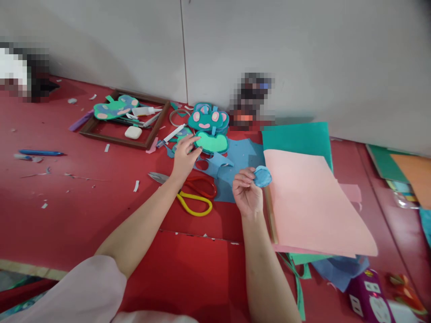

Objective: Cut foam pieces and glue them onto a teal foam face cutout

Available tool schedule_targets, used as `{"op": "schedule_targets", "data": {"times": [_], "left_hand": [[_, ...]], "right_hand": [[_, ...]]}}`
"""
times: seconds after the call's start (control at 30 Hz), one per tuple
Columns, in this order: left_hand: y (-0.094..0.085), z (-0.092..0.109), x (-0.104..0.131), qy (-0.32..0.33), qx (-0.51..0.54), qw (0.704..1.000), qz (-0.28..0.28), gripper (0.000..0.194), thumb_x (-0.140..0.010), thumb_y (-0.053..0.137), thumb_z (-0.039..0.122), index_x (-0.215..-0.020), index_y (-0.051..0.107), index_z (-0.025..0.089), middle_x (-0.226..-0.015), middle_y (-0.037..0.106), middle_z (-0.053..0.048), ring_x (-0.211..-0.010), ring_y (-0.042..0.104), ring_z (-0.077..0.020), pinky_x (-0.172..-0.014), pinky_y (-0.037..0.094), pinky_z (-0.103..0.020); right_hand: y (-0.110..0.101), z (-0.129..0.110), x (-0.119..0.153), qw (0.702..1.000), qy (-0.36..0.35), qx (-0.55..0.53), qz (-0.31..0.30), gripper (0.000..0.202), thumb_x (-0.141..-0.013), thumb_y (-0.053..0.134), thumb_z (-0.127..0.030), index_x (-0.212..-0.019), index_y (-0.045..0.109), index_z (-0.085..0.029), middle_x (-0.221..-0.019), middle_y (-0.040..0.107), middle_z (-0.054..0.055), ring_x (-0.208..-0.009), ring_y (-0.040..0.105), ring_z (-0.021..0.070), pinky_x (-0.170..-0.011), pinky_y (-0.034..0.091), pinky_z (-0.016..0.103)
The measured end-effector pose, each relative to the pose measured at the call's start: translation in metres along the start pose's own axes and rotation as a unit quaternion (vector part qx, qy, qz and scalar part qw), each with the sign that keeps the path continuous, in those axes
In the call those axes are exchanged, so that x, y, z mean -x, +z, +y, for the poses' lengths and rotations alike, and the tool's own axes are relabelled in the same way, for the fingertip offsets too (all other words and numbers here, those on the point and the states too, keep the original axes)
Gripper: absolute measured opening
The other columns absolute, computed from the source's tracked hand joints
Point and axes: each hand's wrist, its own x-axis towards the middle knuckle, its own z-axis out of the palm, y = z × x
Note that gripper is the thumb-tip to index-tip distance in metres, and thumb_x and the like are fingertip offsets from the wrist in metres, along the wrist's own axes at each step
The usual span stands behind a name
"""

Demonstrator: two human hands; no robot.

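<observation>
Blue disc (263, 176) is located above the left edge of the pink sheet (310, 202), held at its rim. The right grip (248, 195) pinches it between thumb and fingertips; whether it has one layer or more cannot be told. The left grip (185, 157) is partly spread, with thumb and fingers at the left end of the bright green piece (215, 142); firm hold or light contact cannot be told. Progress, by judgement: partway. Cutting of the disc appears complete, and the blue sheet (247, 152) between the two grips has cut-outs. The frog-faced piece (206, 120), just behind the green piece, already carries eyes and a mouth. The green piece shows no facial parts; the disc is loose, joined to nothing. Scissors (197, 214) with red and yellow handles lie on the desk (111, 211), partly beneath the left forearm. Further left, a wooden frame (116, 141) surrounds a white block (133, 132); a spotted green piece (116, 107) rests at its rear left.
</observation>
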Motion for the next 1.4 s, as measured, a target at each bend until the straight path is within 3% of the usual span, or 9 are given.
{"op": "schedule_targets", "data": {"times": [0.1, 0.23, 0.47, 0.6, 0.83, 0.97, 1.1, 1.2, 1.4], "left_hand": [[0.001, -0.002, 0.0, -0.022, -0.008, 0.999, -0.021, 0.033, -0.076, 0.06, 0.026, -0.108, 0.065, 0.019, -0.124, 0.057, -0.01, -0.11, 0.058, -0.0213, -0.092, 0.05, -0.033], [0.002, -0.006, -0.001, -0.045, -0.034, 0.997, -0.046, 0.035, -0.079, 0.057, 0.025, -0.113, 0.065, 0.019, -0.113, 0.064, -0.007, -0.082, 0.065, -0.0155, -0.084, 0.052, -0.032], [-0.003, -0.006, -0.001, 0.008, -0.109, 0.994, -0.011, 0.04, -0.079, 0.055, 0.02, -0.118, 0.061, 0.018, -0.133, 0.053, -0.01, -0.099, 0.062, -0.019, -0.09, 0.051, -0.034], [-0.01, -0.005, -0.003, 0.04, -0.139, 0.989, 0.029, 0.039, -0.079, 0.055, 0.018, -0.117, 0.062, 0.02, -0.131, 0.055, -0.008, -0.117, 0.055, -0.0227, -0.096, 0.049, -0.036], [-0.01, -0.001, -0.002, 0.082, -0.254, 0.964, 0.02, 0.041, -0.077, 0.054, 0.011, -0.117, 0.062, 0.019, -0.126, 0.059, -0.008, -0.125, 0.047, -0.0243, -0.111, 0.034, -0.041], [-0.008, 0.012, 0.004, 0.093, -0.176, 0.98, 0.028, 0.036, -0.085, 0.048, 0.018, -0.118, 0.06, 0.022, -0.126, 0.057, -0.007, -0.118, 0.053, -0.0209, -0.092, 0.051, -0.032], [-0.012, 0.019, 0.004, 0.108, -0.112, 0.983, 0.102, 0.032, -0.087, 0.052, 0.028, -0.116, 0.061, 0.023, -0.124, 0.057, -0.007, -0.113, 0.056, -0.0207, -0.09, 0.051, -0.031], [-0.015, 0.016, -0.001, 0.07, -0.072, 0.985, 0.138, 0.036, -0.085, 0.054, 0.032, -0.12, 0.059, 0.024, -0.127, 0.055, -0.007, -0.105, 0.059, -0.0189, -0.086, 0.053, -0.03], [-0.002, 0.011, 0.001, -0.04, 0.039, 0.998, -0.042, 0.029, -0.077, 0.059, 0.032, -0.103, 0.065, 0.021, -0.094, 0.067, -0.003, -0.073, 0.063, -0.014, -0.067, 0.055, -0.029]], "right_hand": [[-0.001, 0.0, 0.0, 1.0, -0.002, 0.021, -0.001, 0.034, -0.064, 0.07, 0.001, -0.083, 0.053, -0.022, -0.065, 0.051, -0.009, -0.055, 0.05, 0.0007, -0.05, 0.047, 0.008], [-0.002, -0.001, -0.001, 0.998, -0.012, 0.056, -0.004, 0.031, -0.065, 0.069, -0.002, -0.083, 0.054, -0.023, -0.066, 0.05, -0.009, -0.054, 0.048, 0.0015, -0.048, 0.046, 0.01], [-0.002, 0.0, -0.002, 0.998, -0.002, 0.056, 0.004, 0.031, -0.064, 0.072, -0.004, -0.081, 0.055, -0.022, -0.065, 0.048, -0.009, -0.054, 0.048, 0.0004, -0.049, 0.045, 0.008], [-0.002, 0.001, -0.002, 0.998, -0.001, 0.058, 0.016, 0.03, -0.063, 0.073, -0.004, -0.081, 0.056, -0.021, -0.065, 0.048, -0.009, -0.054, 0.048, 0.0005, -0.049, 0.046, 0.008], [-0.002, 0.002, -0.002, 0.998, 0.002, 0.065, 0.02, 0.03, -0.063, 0.074, -0.005, -0.08, 0.056, -0.021, -0.065, 0.047, -0.009, -0.053, 0.046, 0.0007, -0.048, 0.045, 0.008], [0.0, 0.001, -0.002, 0.996, -0.002, 0.08, 0.026, 0.028, -0.064, 0.074, -0.006, -0.079, 0.056, -0.022, -0.065, 0.045, -0.008, -0.053, 0.045, 0.0015, -0.048, 0.045, 0.009], [0.0, 0.0, -0.002, 0.993, -0.02, 0.108, 0.038, 0.025, -0.065, 0.072, -0.008, -0.079, 0.056, -0.022, -0.065, 0.044, -0.008, -0.052, 0.043, 0.0022, -0.046, 0.045, 0.01], [-0.001, 0.0, -0.002, 0.994, -0.02, 0.099, 0.034, 0.03, -0.061, 0.074, -0.006, -0.08, 0.057, -0.022, -0.066, 0.045, -0.008, -0.052, 0.044, 0.0015, -0.046, 0.045, 0.009], [-0.001, -0.003, 0.0, 0.995, -0.026, 0.1, 0.018, 0.031, -0.061, 0.073, -0.005, -0.081, 0.056, -0.022, -0.066, 0.045, -0.009, -0.053, 0.044, 0.0008, -0.048, 0.044, 0.008]]}}
